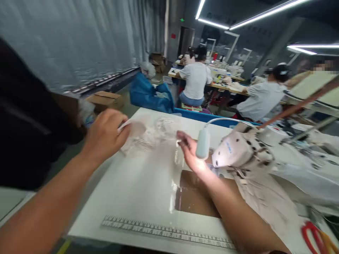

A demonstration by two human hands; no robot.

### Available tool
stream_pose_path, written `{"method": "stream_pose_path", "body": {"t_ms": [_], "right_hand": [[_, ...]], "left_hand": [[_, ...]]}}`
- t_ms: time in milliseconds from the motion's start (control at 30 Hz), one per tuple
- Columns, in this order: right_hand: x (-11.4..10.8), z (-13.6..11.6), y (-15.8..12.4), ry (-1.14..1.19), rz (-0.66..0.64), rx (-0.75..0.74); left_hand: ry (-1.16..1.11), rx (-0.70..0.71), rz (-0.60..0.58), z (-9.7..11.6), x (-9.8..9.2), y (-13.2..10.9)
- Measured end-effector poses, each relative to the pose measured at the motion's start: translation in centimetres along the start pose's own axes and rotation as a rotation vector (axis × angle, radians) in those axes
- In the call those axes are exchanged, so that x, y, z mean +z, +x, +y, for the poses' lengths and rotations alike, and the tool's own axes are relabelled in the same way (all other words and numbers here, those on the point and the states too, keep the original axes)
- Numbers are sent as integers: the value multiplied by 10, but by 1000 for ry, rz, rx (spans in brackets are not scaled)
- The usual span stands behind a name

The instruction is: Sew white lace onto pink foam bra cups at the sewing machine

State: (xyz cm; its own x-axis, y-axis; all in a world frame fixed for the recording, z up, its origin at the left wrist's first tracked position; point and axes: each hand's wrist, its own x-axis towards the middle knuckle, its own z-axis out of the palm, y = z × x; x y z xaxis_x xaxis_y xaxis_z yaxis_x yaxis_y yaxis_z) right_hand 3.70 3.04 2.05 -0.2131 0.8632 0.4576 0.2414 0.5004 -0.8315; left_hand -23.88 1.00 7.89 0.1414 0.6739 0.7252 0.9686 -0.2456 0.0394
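Observation:
My left hand (pixel 104 135) is closed above the table's left edge. A thin whitish strip (pixel 124 125), blurred by motion, shows between its thumb and fingers. Beside it, a blurred heap of pale, partly see-through pieces (pixel 144 141) lies on the white table (pixel 137 190). My right hand (pixel 192 153) is near the sewing machine's head (pixel 230 150), under a small lamp (pixel 202 144). Its fingers are curled together, with a tiny white bit at the tips that I cannot make out. Beige fabric (pixel 267 197) drapes below the machine.
A printed ruler strip (pixel 164 231) runs along the table's front. Red-handled scissors (pixel 312 236) lie at lower right, and a brown plate (pixel 197 199) sits under my right forearm. Behind are a blue bag (pixel 150 93), a cardboard box (pixel 106 98) and several people at other tables.

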Motion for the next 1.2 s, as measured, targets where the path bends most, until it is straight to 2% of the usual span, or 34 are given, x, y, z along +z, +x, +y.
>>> {"method": "stream_pose_path", "body": {"t_ms": [67, 100, 167, 233, 300, 400, 467, 533, 600, 667, 767, 800, 900, 1033, 1100, 1200], "right_hand": [[10, 5, 24, 36, 42, -134], [14, 8, 35, 58, 47, -179], [23, 18, 50, 18, 37, -225], [30, 33, 58, -140, -41, -207], [37, 50, 59, -301, -174, -150], [40, 68, 49, -386, -267, -88], [33, 68, 36, -428, -295, -71], [18, 57, 20, -465, -326, -59], [-5, 39, 0, -492, -382, -49], [-32, 19, -25, -514, -459, -42], [-77, -5, -73, -552, -606, -26], [-92, -10, -92, -556, -579, -8], [-139, -18, -150, -584, -360, 148], [-197, -14, -209, -555, 98, 311], [-221, -10, -227, -598, 264, 341], [-247, -3, -240, -674, 425, 335]], "left_hand": [[37, 36, 123, -7, 4, 12], [33, 58, 143, -10, 9, 15], [13, 71, 83, -14, 23, 15], [0, 45, -134, -14, 44, 5], [-14, 21, -432, -12, 67, -9], [-76, 33, -642, -7, 91, -27], [-94, 22, -677, -5, 94, -33], [-97, 43, -670, 0, 88, -32], [-120, 94, -644, 9, 79, -29], [-200, 152, -684, 25, 69, -27], [-360, 221, -835, 64, 58, -31], [-435, 284, -870, 82, 54, -34], [-679, 493, -951, 144, 42, -42], [-848, 629, -1013, 234, 39, -41], [-890, 662, -950, 277, 46, -36], [-940, 659, -811, 339, 68, -26]]}}
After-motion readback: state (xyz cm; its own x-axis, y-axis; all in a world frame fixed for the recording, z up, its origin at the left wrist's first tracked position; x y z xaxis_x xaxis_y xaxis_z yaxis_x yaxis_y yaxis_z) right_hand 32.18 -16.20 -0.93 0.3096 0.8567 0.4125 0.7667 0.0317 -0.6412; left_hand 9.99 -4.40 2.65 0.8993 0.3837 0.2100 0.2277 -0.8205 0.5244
